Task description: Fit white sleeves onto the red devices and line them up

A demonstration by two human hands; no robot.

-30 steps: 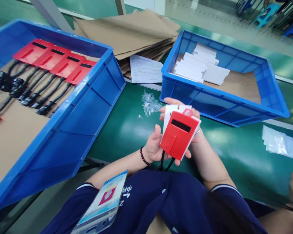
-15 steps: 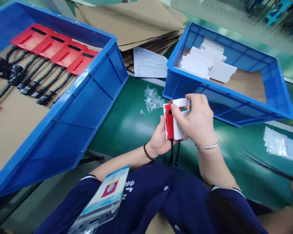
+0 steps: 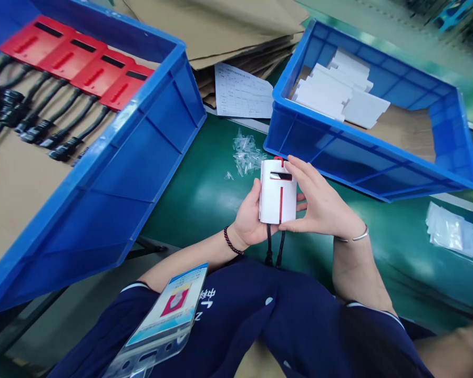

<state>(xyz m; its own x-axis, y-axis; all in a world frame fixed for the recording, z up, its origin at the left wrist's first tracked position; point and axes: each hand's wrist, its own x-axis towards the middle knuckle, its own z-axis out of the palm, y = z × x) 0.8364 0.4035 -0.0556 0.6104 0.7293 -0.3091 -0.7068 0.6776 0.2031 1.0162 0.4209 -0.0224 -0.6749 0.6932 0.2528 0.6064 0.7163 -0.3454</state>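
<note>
A red unit wrapped in a white card sleeve [image 3: 278,191] is held upright above the green table, two black cables [image 3: 274,247] hanging below it. My left hand [image 3: 249,220] grips its left side and bottom. Its right side is clasped by my right hand [image 3: 319,202], whose fingers press the sleeve's two flaps together over a thin red gap. A red tab shows at the top.
A tilted blue bin [image 3: 142,147] at left holds several red units [image 3: 82,65] with black cables. A second blue bin [image 3: 378,152] at right holds white card sleeves [image 3: 339,89]. Small clear bags [image 3: 246,152], a paper sheet [image 3: 242,97], brown cardboard [image 3: 220,31] and plastic bags [image 3: 451,233] lie about.
The red unit faced me bare with the white card behind it; the card has since been folded round its front, and both hands now close it. The view shifted slightly.
</note>
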